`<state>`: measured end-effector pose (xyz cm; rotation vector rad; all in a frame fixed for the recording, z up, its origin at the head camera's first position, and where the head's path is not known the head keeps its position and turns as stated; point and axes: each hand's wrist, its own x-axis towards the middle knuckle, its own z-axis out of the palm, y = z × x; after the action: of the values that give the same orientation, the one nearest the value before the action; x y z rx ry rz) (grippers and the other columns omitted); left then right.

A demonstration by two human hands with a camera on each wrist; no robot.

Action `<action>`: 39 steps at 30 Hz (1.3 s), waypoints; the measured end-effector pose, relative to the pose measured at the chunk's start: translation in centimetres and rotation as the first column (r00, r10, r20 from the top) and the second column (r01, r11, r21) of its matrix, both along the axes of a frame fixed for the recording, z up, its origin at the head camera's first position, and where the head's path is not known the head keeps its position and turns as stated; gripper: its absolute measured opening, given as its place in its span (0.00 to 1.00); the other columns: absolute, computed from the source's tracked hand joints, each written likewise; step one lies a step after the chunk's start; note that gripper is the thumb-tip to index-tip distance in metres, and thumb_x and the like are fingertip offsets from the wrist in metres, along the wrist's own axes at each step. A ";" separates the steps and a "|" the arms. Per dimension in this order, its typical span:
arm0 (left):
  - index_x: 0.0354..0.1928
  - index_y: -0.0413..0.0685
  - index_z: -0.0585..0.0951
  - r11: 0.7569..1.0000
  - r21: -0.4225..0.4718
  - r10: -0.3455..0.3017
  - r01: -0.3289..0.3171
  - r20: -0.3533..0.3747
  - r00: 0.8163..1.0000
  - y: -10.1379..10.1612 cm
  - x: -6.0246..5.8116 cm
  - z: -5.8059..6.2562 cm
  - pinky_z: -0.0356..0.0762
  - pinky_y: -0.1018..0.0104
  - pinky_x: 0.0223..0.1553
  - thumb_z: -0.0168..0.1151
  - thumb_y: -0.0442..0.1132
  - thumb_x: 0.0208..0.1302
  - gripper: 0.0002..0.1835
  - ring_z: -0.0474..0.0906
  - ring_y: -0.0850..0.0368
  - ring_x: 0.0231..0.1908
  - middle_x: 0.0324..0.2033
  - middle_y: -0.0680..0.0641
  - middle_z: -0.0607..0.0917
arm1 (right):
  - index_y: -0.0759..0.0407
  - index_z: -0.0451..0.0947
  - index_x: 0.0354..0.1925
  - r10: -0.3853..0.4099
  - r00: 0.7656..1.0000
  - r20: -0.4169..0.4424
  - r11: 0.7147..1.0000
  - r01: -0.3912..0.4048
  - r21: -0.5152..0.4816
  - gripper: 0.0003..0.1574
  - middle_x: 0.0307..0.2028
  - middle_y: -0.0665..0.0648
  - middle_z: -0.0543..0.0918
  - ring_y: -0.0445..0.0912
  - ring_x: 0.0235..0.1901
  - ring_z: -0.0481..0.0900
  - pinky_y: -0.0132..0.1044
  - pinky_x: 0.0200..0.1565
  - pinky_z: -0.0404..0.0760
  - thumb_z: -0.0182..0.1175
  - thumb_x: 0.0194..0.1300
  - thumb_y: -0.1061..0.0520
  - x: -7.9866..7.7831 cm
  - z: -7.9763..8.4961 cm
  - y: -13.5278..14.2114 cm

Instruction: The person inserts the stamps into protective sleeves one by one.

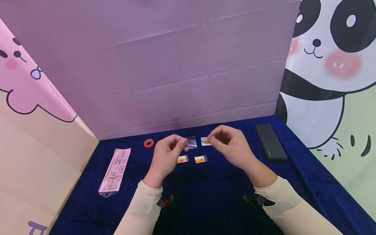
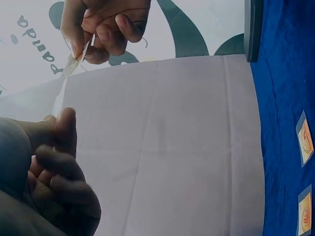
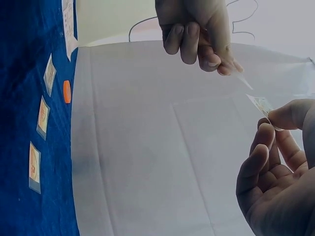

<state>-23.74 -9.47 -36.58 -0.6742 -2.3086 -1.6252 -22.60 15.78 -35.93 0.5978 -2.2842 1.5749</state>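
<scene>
My left hand pinches a small clear plastic bag between thumb and forefinger. Facing it, my right hand pinches a small white card with a yellow-orange picture by its right edge. Both are held up above the table, the card close to the bag's edge; in the right wrist view the card's tip is just below the bag. Under the hands lie small orange picture cards in clear sleeves. A third sleeved card shows in the right wrist view and is hidden by my left hand in the head view.
On the dark blue cloth, a pink printed packet lies at the left. An orange ring-shaped roll sits behind my left hand. A flat black rectangular case lies at the right. A pinkish backdrop rises behind the table.
</scene>
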 end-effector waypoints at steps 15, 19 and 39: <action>0.50 0.51 0.89 0.999 0.035 -0.011 0.012 -0.014 1.000 -0.1 0.1 0.1 0.63 0.67 0.18 0.73 0.36 0.67 0.10 0.65 0.53 0.17 0.39 0.54 0.90 | 0.55 0.85 0.45 0.013 1.000 0.010 1.000 -0.013 -0.024 0.04 0.33 0.56 0.82 0.52 0.29 0.75 0.34 0.30 0.77 0.66 0.74 0.59 0.1 0.1 0.0; 0.49 0.51 0.89 0.999 0.037 -0.004 0.005 -0.015 1.000 0.0 0.1 0.1 0.63 0.67 0.18 0.75 0.38 0.66 0.11 0.66 0.53 0.17 0.38 0.54 0.90 | 0.55 0.85 0.45 0.009 1.000 0.003 1.000 -0.009 -0.025 0.04 0.33 0.55 0.82 0.52 0.29 0.75 0.34 0.30 0.78 0.66 0.74 0.59 0.2 0.1 -0.2; 0.42 0.53 0.92 1.000 0.016 -0.002 0.002 -0.011 1.000 0.2 0.0 -0.3 0.66 0.67 0.23 0.69 0.44 0.71 0.07 0.71 0.54 0.23 0.34 0.53 0.89 | 0.56 0.84 0.45 0.010 0.999 -0.047 0.998 -0.013 -0.056 0.03 0.30 0.55 0.82 0.51 0.26 0.75 0.35 0.28 0.77 0.65 0.74 0.61 0.3 -0.1 -0.4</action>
<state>-23.72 -9.23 -36.90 -0.6804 -2.2855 -1.6350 -22.34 15.36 -36.01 0.6272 -2.1989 1.6079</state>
